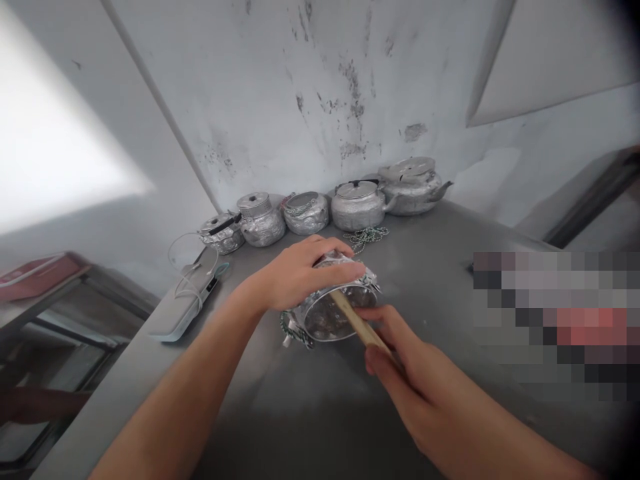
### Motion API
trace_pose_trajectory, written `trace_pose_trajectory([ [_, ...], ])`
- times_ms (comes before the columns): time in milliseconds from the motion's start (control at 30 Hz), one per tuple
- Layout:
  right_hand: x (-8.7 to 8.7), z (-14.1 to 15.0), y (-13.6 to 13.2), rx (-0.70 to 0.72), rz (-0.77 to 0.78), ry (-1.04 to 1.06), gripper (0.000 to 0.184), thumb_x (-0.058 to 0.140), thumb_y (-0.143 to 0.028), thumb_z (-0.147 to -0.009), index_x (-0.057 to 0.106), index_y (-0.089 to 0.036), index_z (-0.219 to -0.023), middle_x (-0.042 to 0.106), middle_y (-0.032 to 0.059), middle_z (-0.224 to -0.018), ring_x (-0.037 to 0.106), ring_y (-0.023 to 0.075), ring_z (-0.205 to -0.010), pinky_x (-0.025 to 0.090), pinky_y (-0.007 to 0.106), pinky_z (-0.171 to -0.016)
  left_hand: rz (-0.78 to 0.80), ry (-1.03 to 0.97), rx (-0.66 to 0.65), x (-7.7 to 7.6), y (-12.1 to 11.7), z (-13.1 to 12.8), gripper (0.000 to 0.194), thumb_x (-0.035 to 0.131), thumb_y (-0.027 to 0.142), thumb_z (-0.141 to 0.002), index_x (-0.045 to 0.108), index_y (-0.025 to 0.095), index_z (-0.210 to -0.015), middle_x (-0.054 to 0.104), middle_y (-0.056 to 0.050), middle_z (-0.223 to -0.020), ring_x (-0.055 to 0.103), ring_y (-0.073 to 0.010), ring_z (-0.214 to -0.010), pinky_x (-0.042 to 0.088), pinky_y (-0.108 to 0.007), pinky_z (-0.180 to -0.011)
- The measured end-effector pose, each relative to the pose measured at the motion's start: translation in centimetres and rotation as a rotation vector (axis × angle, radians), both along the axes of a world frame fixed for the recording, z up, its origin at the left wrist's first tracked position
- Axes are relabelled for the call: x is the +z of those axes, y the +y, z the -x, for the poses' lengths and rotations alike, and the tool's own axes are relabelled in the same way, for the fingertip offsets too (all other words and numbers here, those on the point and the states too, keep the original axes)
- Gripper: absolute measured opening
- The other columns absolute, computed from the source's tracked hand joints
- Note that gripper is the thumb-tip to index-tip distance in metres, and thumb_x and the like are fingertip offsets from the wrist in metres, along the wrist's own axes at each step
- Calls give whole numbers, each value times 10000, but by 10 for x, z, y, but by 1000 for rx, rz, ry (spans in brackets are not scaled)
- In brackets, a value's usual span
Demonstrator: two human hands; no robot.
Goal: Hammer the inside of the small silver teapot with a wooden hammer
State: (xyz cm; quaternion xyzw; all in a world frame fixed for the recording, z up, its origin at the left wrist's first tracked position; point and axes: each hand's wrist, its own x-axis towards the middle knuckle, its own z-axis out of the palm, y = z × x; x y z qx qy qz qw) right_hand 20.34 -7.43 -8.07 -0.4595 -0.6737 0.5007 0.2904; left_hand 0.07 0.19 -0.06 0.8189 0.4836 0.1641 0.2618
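My left hand (300, 273) is wrapped over the top of a small silver metal pot (325, 317) that lies tipped on its side on the grey table (440, 233), its open mouth facing me. My right hand (395, 353) pinches a thin wooden stick (353, 317) whose far end reaches into the pot's mouth. A green and white cord (293, 333) hangs at the pot's left side.
Several silver kettles and pots (357, 203) stand in a row against the stained white wall. A green and white chain (367, 237) lies before them. A flat grey device with white cable (187, 293) sits at the left table edge. A blurred patch covers the right.
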Motion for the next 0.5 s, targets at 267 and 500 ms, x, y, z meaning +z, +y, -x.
trace_pose_trajectory([
  [267, 1, 0, -1, 0, -17, -51, 215, 379, -307, -1048, 505, -300, -1222, 696, 19, -980, 689, 198, -891, 540, 328, -795, 1, 17, 0, 0, 0, 0, 559, 462, 722, -965, 632, 327, -1323, 583, -33, -1383, 517, -310, -1268, 412, -419, -1054],
  [500, 0, 2, 2, -57, -94, -35, 252, 455, -365, -1021, 550, -305, -1247, 743, 41, -960, 709, 224, -837, 577, 332, -739, 2, 17, 4, 0, 0, 0, 545, 476, 717, -965, 635, 334, -1318, 581, -28, -1385, 524, -305, -1260, 417, -402, -1037],
])
